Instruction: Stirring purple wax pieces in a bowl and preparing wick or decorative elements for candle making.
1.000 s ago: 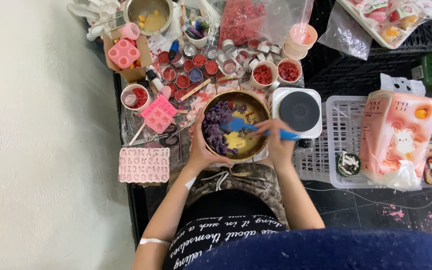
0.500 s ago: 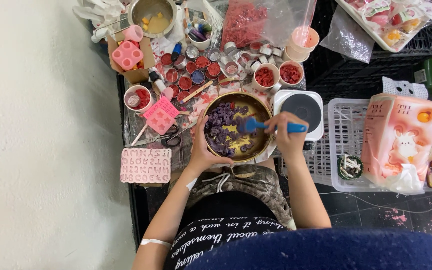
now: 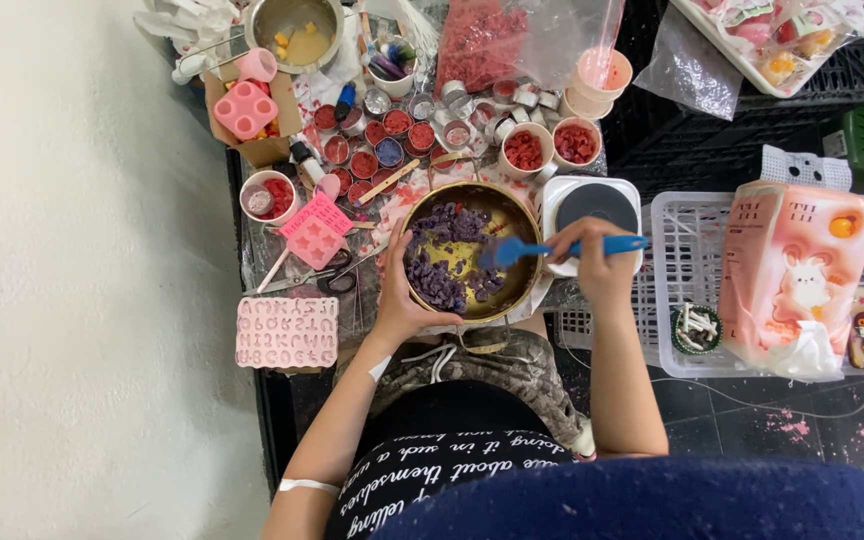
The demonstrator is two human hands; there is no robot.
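- The metal bowl (image 3: 472, 252) is round and brass-coloured, standing upright just left of the white hotplate (image 3: 592, 212). The left hand (image 3: 400, 290) cups its left rim.
- Inside the bowl, dark purple chunks (image 3: 439, 262) are heaped along the left and upper sides over a yellow melted patch (image 3: 464, 254) in the middle.
- The blue spatula (image 3: 542, 248) lies almost level across the bowl's right rim, blade over the contents, handle reaching over the hotplate's front edge, gripped by the right hand (image 3: 597, 268).

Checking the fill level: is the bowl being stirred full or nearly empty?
Partly filled: purple chunks and yellow liquid cover the bowl bottom, walls showing above.
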